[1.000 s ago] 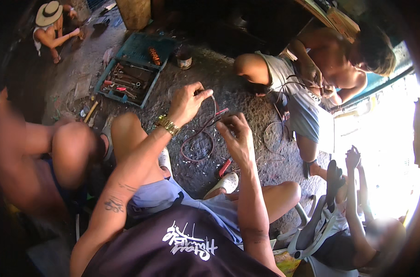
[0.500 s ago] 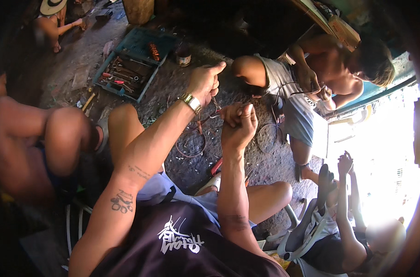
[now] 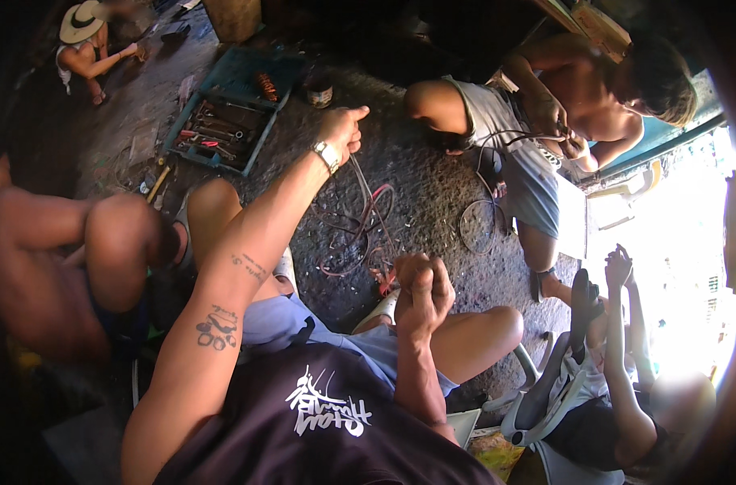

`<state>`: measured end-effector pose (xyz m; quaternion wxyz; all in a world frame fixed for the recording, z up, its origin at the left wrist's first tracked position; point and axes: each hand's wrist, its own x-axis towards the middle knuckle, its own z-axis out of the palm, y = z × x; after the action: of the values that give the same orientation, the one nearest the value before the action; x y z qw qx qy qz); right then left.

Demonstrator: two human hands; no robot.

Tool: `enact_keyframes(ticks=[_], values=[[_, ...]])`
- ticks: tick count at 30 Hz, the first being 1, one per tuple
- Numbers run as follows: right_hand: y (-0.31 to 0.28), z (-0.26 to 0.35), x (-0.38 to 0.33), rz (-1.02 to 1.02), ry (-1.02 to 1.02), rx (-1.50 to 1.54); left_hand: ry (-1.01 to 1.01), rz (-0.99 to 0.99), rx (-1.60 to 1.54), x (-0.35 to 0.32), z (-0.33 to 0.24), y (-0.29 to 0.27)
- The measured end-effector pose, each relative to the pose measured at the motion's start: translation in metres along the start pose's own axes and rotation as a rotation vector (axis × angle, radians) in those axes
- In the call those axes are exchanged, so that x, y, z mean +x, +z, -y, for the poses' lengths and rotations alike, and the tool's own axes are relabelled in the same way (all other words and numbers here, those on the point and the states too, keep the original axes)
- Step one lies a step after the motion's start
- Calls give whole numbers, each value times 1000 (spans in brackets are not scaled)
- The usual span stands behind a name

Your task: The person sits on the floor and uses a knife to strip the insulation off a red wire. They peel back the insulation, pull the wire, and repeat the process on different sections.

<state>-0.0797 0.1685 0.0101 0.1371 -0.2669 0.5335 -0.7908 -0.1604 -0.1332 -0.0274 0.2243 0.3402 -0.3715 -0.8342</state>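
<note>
My left hand (image 3: 344, 133) is stretched forward, closed round a bundle of thin wires (image 3: 361, 182). The wires hang from under it in loose reddish and grey loops near the ground. Closer to my body, my right hand (image 3: 423, 293) is held as a fist above my lap, knuckles forward. What its fingers hold, if anything, is hidden. Just left of that fist a red object (image 3: 383, 280) shows, too small and blurred to name. Between the two hands there is a wide gap.
An open teal toolbox (image 3: 251, 145) with wrenches lies front left, beside a small can (image 3: 319, 94). A person opposite holds a dark cable (image 3: 509, 139); a wire coil (image 3: 477, 226) lies near them. Others sit at left, far left and right. A yellow-handled tool (image 3: 158, 183) lies left.
My hands have moved apart: the left forward and slightly left, the right back toward my body. The wire loops now show plainly below my left hand.
</note>
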Motion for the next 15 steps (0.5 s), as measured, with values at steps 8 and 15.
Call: enact_keyframes(ticks=[8, 15], values=[[-23, 22, -40, 69, -52, -52, -80, 26, -32, 17, 22, -12], [-20, 17, 26, -148, 198, -173, 376, 356, 869, -23, 45, -12]])
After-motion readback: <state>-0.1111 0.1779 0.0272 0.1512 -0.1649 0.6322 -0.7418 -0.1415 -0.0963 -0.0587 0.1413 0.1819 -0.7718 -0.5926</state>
